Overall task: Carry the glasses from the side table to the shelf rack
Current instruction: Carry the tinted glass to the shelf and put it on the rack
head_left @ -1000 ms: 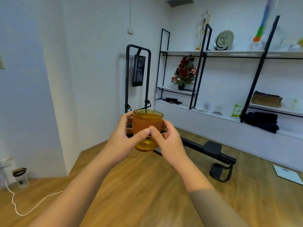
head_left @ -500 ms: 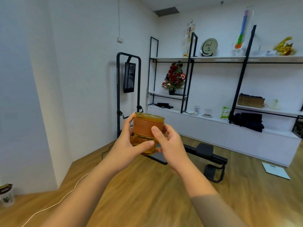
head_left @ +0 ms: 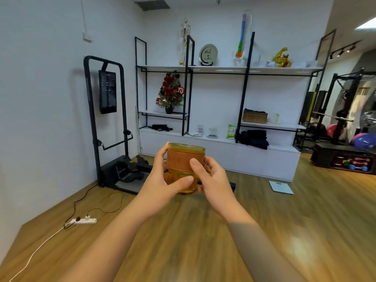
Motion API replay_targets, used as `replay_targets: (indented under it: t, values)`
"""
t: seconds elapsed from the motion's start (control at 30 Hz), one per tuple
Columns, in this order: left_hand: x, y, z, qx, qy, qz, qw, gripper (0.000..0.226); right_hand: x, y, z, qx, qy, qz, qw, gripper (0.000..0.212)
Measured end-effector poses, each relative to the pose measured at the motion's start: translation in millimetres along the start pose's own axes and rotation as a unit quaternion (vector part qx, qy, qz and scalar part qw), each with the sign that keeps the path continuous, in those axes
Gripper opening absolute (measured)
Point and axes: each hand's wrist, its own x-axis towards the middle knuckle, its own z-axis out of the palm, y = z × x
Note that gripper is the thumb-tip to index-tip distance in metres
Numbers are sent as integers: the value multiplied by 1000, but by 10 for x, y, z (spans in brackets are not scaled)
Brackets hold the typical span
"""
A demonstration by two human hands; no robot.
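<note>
Wood-floored room with the shelf rack now squarely ahead and larger than a second ago; amber glass upright between left hand and right hand, both wrapped round it, well short of the rack; carrying under way, placing still to come.

One glass — two hands, left hand, right hand — one shelf rack.
</note>
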Motion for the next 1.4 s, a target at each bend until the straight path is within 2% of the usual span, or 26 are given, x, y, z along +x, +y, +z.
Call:
replay_targets:
  t: [0.33, 0.47, 0.67, 0.8, 0.9, 1.07, 1.4]
  values:
    - [1085, -392, 1359, -76, -25, -3, 997, 96, 759, 276, -1500, -54, 15, -8, 998, 59]
    - [1499, -509, 1825, -81, -16, -8, 997, 93, 1114, 383, -2047, -104, 8, -6, 995, 76]
    - [2028, -796, 2443, -93, -13, -24, 995, 85, 1545, 591, -2735, -123, -1, 0, 992, 76]
    - [2403, -1043, 2743, -85, -28, -35, 995, 81, 1856, 806, -3087, -122, -1, 19, 992, 82]
    - [2748, -1282, 2963, -84, -45, -38, 995, 91, 2122, 1010, -3347, -134, 4, 24, 991, 88]
    - [3458, -1805, 3358, -66, -67, -28, 995, 104, 2788, 1377, -3826, -166, 9, 31, 986, 79]
    - [5287, -2708, 3767, -76, -89, -25, 993, 89, 4562, 1938, -4424, -155, 42, 27, 987, 76]
